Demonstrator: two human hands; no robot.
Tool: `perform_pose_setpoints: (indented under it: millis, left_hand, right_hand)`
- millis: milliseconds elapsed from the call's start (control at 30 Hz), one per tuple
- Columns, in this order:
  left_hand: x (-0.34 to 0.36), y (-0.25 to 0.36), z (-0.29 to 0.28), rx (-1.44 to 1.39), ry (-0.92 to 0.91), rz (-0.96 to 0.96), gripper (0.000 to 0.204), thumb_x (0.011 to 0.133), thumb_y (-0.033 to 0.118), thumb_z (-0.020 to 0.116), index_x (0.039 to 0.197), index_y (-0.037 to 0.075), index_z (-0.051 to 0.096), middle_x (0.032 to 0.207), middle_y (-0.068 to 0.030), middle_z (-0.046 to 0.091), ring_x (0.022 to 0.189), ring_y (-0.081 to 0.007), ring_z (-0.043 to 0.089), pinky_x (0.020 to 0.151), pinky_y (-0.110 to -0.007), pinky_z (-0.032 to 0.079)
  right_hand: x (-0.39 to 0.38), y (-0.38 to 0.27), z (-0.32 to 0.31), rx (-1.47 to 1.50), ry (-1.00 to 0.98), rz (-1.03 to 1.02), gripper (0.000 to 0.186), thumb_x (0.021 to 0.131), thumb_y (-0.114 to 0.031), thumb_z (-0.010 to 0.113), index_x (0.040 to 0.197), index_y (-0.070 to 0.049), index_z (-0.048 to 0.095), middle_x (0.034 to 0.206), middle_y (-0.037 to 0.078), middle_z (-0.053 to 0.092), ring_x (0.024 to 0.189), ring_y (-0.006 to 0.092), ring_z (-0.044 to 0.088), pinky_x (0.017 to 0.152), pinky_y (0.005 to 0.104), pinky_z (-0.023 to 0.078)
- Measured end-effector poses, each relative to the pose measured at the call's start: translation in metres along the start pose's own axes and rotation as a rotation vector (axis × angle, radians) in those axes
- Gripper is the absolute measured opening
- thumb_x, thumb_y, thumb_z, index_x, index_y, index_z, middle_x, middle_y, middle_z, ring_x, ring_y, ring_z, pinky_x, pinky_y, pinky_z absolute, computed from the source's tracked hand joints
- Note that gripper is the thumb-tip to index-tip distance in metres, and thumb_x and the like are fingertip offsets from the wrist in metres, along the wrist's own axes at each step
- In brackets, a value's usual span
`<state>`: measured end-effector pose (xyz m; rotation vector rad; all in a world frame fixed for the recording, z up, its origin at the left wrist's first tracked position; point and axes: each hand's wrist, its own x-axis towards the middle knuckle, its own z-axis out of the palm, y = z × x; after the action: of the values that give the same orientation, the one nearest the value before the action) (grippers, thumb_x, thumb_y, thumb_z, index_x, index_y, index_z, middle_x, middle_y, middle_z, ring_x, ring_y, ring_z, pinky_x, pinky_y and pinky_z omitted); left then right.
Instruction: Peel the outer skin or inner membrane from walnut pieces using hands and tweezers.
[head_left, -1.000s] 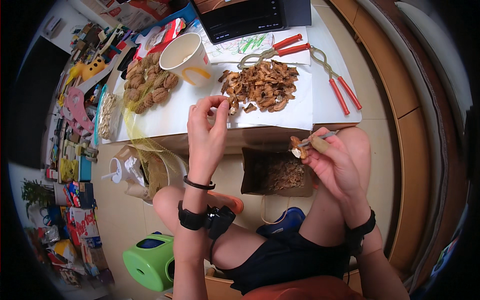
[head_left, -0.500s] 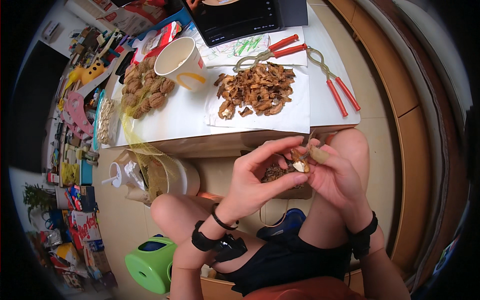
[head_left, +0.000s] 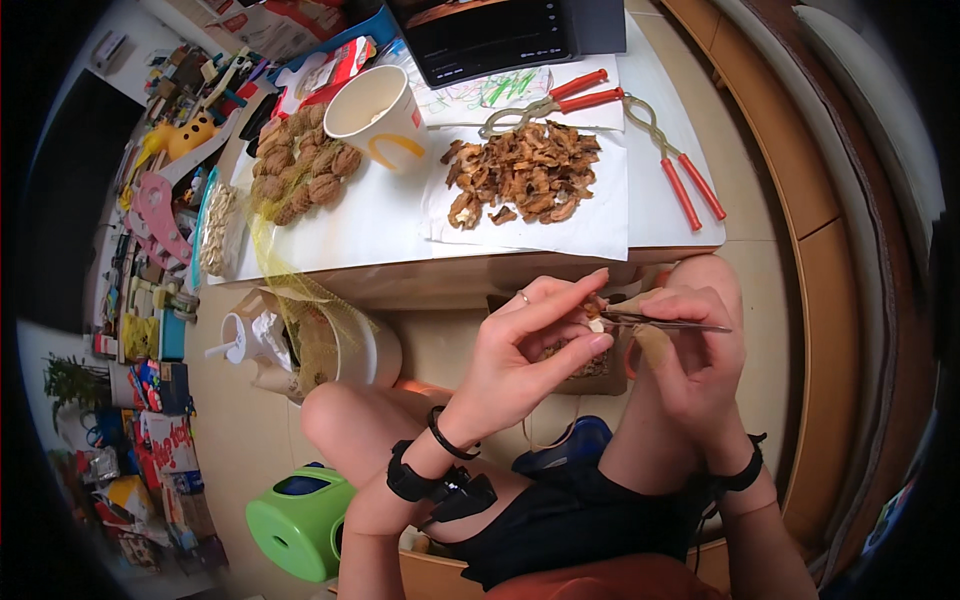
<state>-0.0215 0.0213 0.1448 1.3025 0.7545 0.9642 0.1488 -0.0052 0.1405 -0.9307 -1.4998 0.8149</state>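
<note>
Over my lap, my left hand (head_left: 535, 345) pinches a small walnut piece (head_left: 597, 325), brown with a pale white patch, between thumb and fingers. My right hand (head_left: 695, 355) grips slim metal tweezers (head_left: 675, 325), their tips against or very close to that piece. A beige cover (head_left: 655, 345) wraps my right thumb. Below the hands, partly hidden, is a container of brown shell bits (head_left: 590, 368). On the table ahead, a heap of brown walnut fragments (head_left: 530, 170) lies on white paper (head_left: 590, 235).
Two red-handled crackers (head_left: 580, 92) (head_left: 672, 160) lie at the table's right. Whole walnuts in yellow netting (head_left: 300, 170) and a paper cup (head_left: 375, 115) stand left, a tablet (head_left: 490, 40) behind. A white bin (head_left: 375, 355) and green stool (head_left: 295, 530) are on the floor.
My right hand has turned, and the tweezers now show in it, pointing at the walnut piece. My left hand keeps its pinch. The view has shifted slightly.
</note>
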Motion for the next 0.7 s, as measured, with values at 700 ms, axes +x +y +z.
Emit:
perform_pose_setpoints:
  millis: [700]
  left_hand:
    - [0.001,-0.021,-0.001,-0.137,0.017,-0.056,0.039,0.077,-0.006,0.055,0.115,-0.004,0.047,0.094,-0.0028,0.043,0.086,-0.0073,0.049,0.077,-0.019,0.043]
  right_hand:
    - [0.0,0.006,0.02,0.373,0.163,0.316,0.008,0.084,0.004,0.042,0.092,0.004,0.042,0.089,0.012,0.053,0.083,0.013,0.055,0.073,0.0221,0.047]
